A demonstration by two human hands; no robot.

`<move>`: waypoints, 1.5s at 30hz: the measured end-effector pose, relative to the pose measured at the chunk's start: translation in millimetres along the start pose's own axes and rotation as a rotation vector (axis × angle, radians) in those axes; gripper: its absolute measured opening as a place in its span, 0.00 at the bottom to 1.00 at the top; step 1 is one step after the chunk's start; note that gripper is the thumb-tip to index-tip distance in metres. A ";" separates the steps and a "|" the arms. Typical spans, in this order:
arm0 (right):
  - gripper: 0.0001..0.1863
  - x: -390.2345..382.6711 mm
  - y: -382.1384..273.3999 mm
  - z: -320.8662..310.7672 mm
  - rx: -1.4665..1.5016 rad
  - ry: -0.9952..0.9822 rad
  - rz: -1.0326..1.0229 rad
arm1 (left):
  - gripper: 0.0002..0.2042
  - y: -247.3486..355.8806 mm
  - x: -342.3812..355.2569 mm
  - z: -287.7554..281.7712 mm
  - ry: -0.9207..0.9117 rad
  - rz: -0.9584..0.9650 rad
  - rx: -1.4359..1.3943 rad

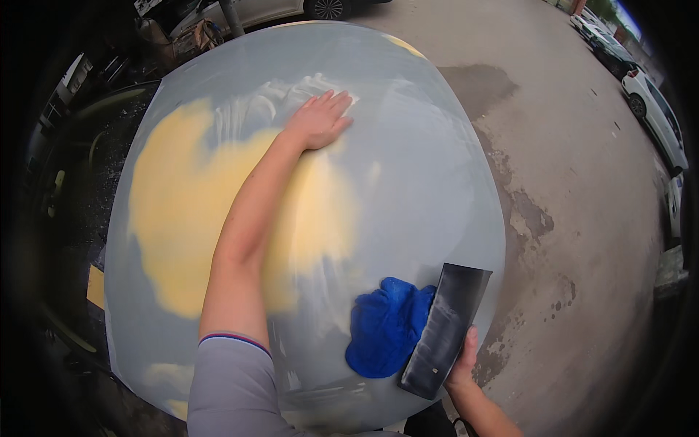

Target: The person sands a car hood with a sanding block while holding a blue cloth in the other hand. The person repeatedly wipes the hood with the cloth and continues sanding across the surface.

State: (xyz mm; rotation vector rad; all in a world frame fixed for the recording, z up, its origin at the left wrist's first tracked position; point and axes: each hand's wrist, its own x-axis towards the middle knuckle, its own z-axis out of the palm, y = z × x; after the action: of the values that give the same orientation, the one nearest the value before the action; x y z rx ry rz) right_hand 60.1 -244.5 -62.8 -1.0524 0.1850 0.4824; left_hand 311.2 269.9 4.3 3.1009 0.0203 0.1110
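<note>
A large grey car hood (429,189) with broad cream-yellow patches spreads out in front of me. My left hand (320,120) lies palm down on its far part, fingers stretched out, beside whitish dusty streaks. At the near right, my right hand (464,360) grips the edge of a long black sanding block (445,331), its face smudged with pale dust. The block is tilted over the hood's right edge, and some of my right fingers are hidden behind it. Just left of the block, a crumpled blue cloth (386,331) rests on the hood.
Along the left side is a dark car body (87,204). A white car (269,9) stands beyond the far edge, near a post (231,16). Stained concrete ground (575,240) lies to the right, with parked cars (652,109) at the far right.
</note>
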 end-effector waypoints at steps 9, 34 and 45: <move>0.36 22.0 2.1 10.9 0.052 -0.043 -0.002 | 0.33 124.4 -178.0 -18.8 0.063 0.405 -0.027; 0.32 40.9 -8.3 -2.4 0.035 -0.180 -0.021 | 0.43 77.4 -553.5 -26.3 0.133 -0.587 -0.086; 0.33 30.3 -2.7 -5.2 -0.080 0.000 -0.186 | 0.43 -83.8 -271.2 -36.1 0.142 -0.578 -0.131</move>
State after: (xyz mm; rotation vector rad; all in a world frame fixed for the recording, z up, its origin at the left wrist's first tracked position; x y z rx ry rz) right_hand 88.5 -241.3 -74.5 -1.1358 0.0668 0.3236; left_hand 37.2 351.1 17.7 2.8136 0.8592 0.2931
